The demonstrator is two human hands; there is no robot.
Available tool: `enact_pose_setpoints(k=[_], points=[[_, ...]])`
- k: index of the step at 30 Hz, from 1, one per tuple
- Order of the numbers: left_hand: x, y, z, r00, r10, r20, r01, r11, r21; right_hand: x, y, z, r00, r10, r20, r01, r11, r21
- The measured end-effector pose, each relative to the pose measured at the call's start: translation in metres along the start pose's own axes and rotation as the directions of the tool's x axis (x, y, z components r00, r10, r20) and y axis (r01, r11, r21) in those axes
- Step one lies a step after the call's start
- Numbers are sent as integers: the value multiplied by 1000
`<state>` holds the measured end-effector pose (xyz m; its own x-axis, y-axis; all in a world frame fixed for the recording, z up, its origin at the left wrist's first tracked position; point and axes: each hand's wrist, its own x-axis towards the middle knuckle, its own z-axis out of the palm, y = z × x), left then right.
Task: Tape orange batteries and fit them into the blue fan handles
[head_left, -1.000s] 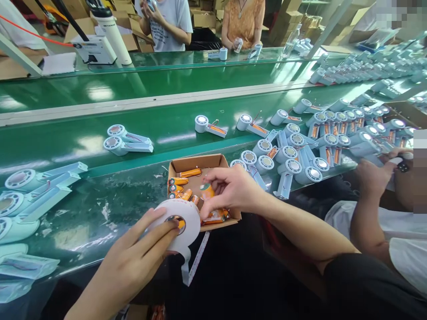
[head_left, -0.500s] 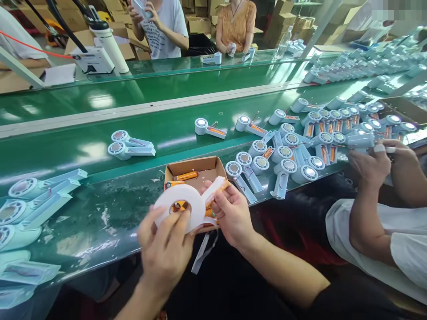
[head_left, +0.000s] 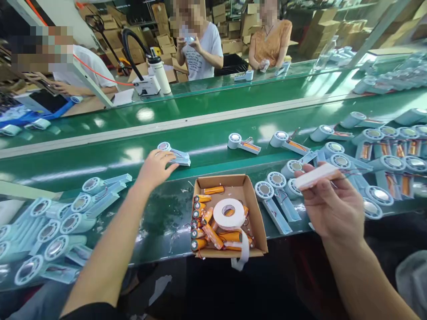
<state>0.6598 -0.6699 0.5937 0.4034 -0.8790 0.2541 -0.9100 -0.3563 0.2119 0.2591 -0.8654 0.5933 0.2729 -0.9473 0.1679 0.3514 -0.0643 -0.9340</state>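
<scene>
Item, one white-covered piece [head_left: 315, 177]: held up right of the box, above the near heap of housings, pinched between thumb and fingers of our right hand [head_left: 333, 202]. Thin dark wires trail beside it.

Item, one open cardboard box [head_left: 263, 222], on the near edge of the green table [head_left: 150, 231]. Contents: orange cells [head_left: 213, 235], at least eleven by our count, six of them stacked in a column along the left wall, one lying by itself near the far wall, the rest jumbled, some with wires. Also one white tape roll [head_left: 220, 215], flat on the cells, its loose end hanging over the near wall.

Item, two pale-blue housings [head_left: 182, 161], side by side on the green belt [head_left: 207, 133]. Our left hand [head_left: 158, 166] is over them, fingers bent together and thumb set apart; we cannot tell whether it grips.

Item, four single housings [head_left: 234, 141], spaced along the belt to the right; orange shows in the handles of at least three.

Item, a left group of housings [head_left: 73, 222], at least eight; a right heap [head_left: 390, 163], too crowded for us to count.

Item, across the belt: one white flask [head_left: 160, 76], one clear bottle [head_left: 328, 53], two more housings [head_left: 247, 76] and three people [head_left: 203, 53].
</scene>
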Motion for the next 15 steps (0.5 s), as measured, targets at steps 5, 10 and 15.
enact_pose_setpoints(k=[5,10,15], points=[[19,-47,13,987,-16,158,-14,982,186,1,-6,-29,993,78,-89,-89,987,-134],[32,8,29,977,104,186,-137,976,172,28,-15,-5,994,45,97,-26,981,-194],[92,83,55,944,131,302,-181,973,145,89,1,64,935,-8,356,60,989,-134]])
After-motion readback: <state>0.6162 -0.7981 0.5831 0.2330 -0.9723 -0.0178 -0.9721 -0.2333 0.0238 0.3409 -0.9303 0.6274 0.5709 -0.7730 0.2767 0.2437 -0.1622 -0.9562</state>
